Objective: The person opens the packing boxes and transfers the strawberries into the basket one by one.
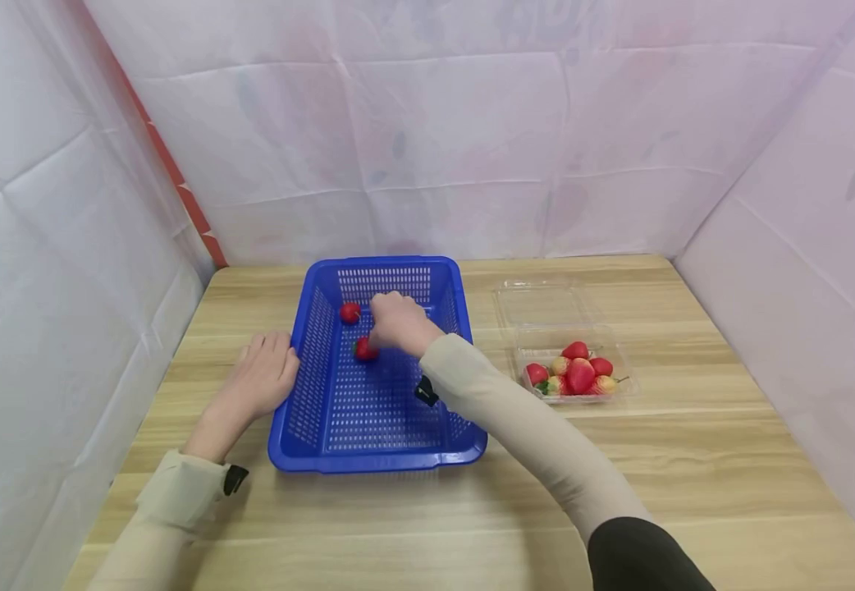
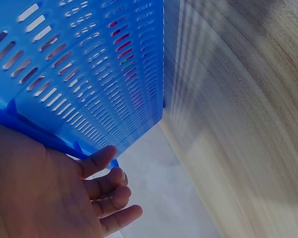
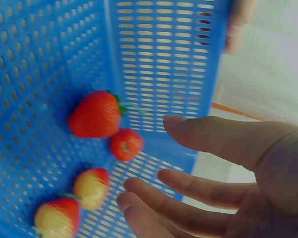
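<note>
My left hand lies against the left rim of a blue perforated basket. Seen from the left wrist, its fingers are loosely bent beside the rim and grip nothing. Inside the basket, my right hand hovers over the fruit, thumb and fingers apart with nothing between them. A large red strawberry with a green stem lies beside a smaller red strawberry. Two yellow-and-red strawberries also show in the right wrist view; the right hand hides them in the head view.
To the right of the basket, a clear plastic clamshell box stands with its lid folded back. It holds several red and yellowish strawberries. The wooden table is enclosed by white cloth walls at the back and sides.
</note>
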{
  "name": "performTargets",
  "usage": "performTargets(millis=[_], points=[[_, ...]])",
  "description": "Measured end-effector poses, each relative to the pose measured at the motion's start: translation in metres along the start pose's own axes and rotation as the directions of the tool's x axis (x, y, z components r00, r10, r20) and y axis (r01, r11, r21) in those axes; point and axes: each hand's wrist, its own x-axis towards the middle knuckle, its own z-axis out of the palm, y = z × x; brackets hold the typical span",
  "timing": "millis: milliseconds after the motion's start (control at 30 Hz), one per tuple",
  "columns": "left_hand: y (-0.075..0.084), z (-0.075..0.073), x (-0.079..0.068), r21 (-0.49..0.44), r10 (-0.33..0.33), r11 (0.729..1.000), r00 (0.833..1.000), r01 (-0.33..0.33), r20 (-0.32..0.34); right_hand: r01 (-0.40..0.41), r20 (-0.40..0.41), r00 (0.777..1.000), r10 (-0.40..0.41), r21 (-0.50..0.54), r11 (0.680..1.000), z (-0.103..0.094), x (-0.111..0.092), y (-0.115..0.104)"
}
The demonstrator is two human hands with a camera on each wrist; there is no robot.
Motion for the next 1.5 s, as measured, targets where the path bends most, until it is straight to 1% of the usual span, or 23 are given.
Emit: performTargets(millis=[133,300,400,500,667,800,933,1133,1267,1400,1500], points=[[-0.001,0.000,0.001,-0.005,0.001,1.000,1.000,-0.001,0.002,0.005,-0.022,1.000,-0.005,-0.011,1.000,-0.012,-0.009,-0.001],[-0.003,0.000,0.001,-0.007,0.001,1.000,1.000,-0.001,-0.005,0.031,-0.065,0.997,-0.032,-0.013,0.999,-0.025,-0.020,0.000],[-0.003,0.000,0.000,-0.009,0.006,1.000,1.000,-0.006,-0.004,0.040,-0.083,0.996,-0.038,0.017,0.999,-0.033,-0.028,0.004],[-0.004,0.001,-0.001,-0.008,0.008,1.000,1.000,-0.008,0.001,0.041,-0.110,0.993,-0.037,0.035,0.999,-0.040,-0.035,0.013],[-0.005,0.000,-0.002,-0.011,0.008,1.000,1.000,-0.008,0.002,0.037,-0.150,0.988,-0.030,0.045,0.998,-0.052,-0.045,0.038],[-0.005,-0.003,-0.003,-0.014,0.003,1.000,1.000,-0.003,0.004,0.012,-0.157,0.988,-0.001,0.066,0.998,-0.061,-0.054,0.063],[-0.004,-0.005,-0.004,-0.008,-0.004,1.000,1.000,0.004,0.018,-0.008,-0.184,0.983,0.023,0.082,0.997,-0.065,-0.063,0.086],[-0.004,-0.007,-0.003,-0.008,-0.007,1.000,1.000,0.008,0.023,-0.046,-0.196,0.978,0.066,0.105,0.993,-0.069,-0.077,0.115],[-0.005,-0.007,-0.002,-0.012,-0.005,1.000,1.000,0.005,0.028,-0.086,-0.188,0.977,0.102,0.095,0.992,-0.070,-0.086,0.134],[-0.006,-0.005,-0.003,-0.008,-0.009,1.000,0.999,0.009,0.032,-0.122,-0.166,0.976,0.138,0.100,0.987,-0.065,-0.093,0.151],[-0.007,-0.004,-0.003,-0.002,-0.011,1.000,0.999,0.011,0.031,-0.096,-0.169,0.978,0.119,0.138,0.986,-0.059,-0.096,0.165]])
